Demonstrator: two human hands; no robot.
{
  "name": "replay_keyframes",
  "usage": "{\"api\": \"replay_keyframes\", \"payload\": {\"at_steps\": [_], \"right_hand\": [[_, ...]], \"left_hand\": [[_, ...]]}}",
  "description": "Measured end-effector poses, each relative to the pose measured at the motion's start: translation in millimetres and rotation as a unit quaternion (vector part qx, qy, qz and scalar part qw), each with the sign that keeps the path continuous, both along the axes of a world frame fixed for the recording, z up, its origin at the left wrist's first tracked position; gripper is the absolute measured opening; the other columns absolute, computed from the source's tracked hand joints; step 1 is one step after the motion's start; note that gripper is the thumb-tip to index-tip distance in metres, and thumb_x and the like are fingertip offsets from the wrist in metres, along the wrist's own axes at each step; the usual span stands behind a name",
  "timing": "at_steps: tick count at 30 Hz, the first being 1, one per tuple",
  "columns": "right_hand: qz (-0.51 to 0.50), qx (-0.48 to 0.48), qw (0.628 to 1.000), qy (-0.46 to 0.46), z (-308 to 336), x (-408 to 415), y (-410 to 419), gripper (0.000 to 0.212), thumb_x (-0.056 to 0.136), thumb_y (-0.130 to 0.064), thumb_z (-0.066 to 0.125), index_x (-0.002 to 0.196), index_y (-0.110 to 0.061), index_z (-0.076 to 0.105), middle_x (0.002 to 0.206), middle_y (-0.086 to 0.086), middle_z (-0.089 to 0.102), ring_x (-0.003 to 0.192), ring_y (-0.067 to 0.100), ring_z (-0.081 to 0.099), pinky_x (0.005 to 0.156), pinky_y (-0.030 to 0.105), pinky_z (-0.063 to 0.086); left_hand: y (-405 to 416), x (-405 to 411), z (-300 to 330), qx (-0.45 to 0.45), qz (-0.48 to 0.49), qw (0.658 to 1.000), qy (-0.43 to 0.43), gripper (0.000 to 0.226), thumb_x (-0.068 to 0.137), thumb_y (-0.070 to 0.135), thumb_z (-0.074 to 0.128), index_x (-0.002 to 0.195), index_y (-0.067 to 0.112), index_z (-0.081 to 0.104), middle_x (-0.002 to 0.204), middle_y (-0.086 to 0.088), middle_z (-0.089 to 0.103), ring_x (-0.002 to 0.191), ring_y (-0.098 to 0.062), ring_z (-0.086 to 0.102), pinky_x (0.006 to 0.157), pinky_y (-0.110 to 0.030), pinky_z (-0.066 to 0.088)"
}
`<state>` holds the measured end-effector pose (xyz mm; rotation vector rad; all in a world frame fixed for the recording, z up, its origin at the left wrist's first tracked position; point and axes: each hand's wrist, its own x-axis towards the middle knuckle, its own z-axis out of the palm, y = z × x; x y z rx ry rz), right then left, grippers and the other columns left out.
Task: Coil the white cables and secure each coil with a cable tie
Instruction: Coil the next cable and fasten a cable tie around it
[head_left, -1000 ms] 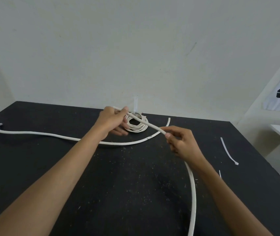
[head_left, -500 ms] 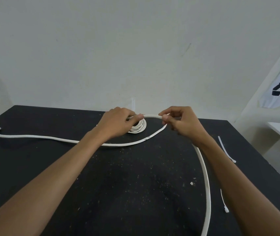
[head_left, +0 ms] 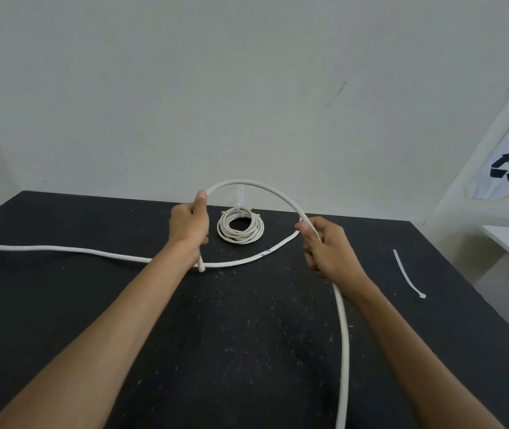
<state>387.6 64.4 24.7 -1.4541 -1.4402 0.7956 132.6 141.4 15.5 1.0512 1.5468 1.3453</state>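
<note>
My left hand [head_left: 189, 226] and right hand [head_left: 327, 247] both pinch the thick white cable [head_left: 256, 185]. I bend it high between them to start a loop.

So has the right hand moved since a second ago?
Yes. The right hand has slid right, away from the finished coil, opening an arch of cable between both hands.

Bare workroom
Scuffed black tabletop [head_left: 247, 351] against a plain white wall [head_left: 247, 88]; recycling-symbol sheet [head_left: 507, 162] hangs at right.

Two hands [head_left: 189, 222] [head_left: 327, 249], two loose cables [head_left: 247, 184] [head_left: 61, 249], one coil [head_left: 240, 226], one cable tie [head_left: 406, 275]
</note>
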Motion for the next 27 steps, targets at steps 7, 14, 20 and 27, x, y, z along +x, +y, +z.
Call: {"api": "replay_keyframes", "payload": {"at_steps": [7, 14, 20, 27], "right_hand": [[-0.024, 0.019, 1.000, -0.005, 9.2, 11.5, 6.3, 0.024, 0.112, -0.028, 0.055, 0.098, -0.011, 0.065, 0.058, -0.001, 0.041, 0.040, 0.016, 0.036, 0.040, 0.024, 0.030], [0.047, -0.012, 0.997, -0.054, 28.3, 49.5, -3.0, 0.024, 0.112, -0.033, 0.055, 0.115, -0.028, 0.078, 0.059, -0.001, 0.031, 0.045, 0.019, 0.030, 0.046, 0.025, 0.026], [0.066, -0.009, 0.998, -0.001, 32.2, 29.4, -1.1, 0.025, 0.113, -0.032, 0.055, 0.122, -0.024, 0.077, 0.062, -0.002, 0.029, 0.046, 0.017, 0.028, 0.045, 0.022, 0.023], [-0.017, 0.017, 0.983, 0.183, 17.9, -19.0, 5.3, 0.023, 0.110, -0.025, 0.058, 0.114, -0.006, 0.072, 0.057, -0.007, 0.034, 0.043, 0.013, 0.030, 0.043, 0.023, 0.024]], "left_hand": [[-12.8, 15.2, 9.9, -0.059, -0.095, 0.960, -0.257, 0.039, 0.112, 0.039, 0.050, 0.079, 0.018, 0.050, 0.053, 0.008, 0.026, 0.039, -0.008, 0.020, 0.035, -0.021, 0.019], [-3.8, -28.1, 47.6, -0.114, -0.300, 0.937, -0.137, 0.039, 0.107, 0.035, 0.038, 0.085, 0.012, 0.062, 0.055, 0.005, 0.034, 0.038, -0.010, 0.027, 0.038, -0.020, 0.025], [-7.6, -7.5, 61.1, -0.055, -0.256, 0.962, -0.082, 0.043, 0.110, 0.038, 0.054, 0.071, 0.025, 0.042, 0.053, 0.010, 0.022, 0.037, -0.005, 0.017, 0.035, -0.018, 0.013], [-14.8, 40.1, 53.6, -0.004, -0.087, 0.913, -0.398, 0.045, 0.107, 0.028, 0.057, 0.066, 0.023, 0.040, 0.049, 0.010, 0.023, 0.035, -0.007, 0.018, 0.034, -0.020, 0.015]]}}
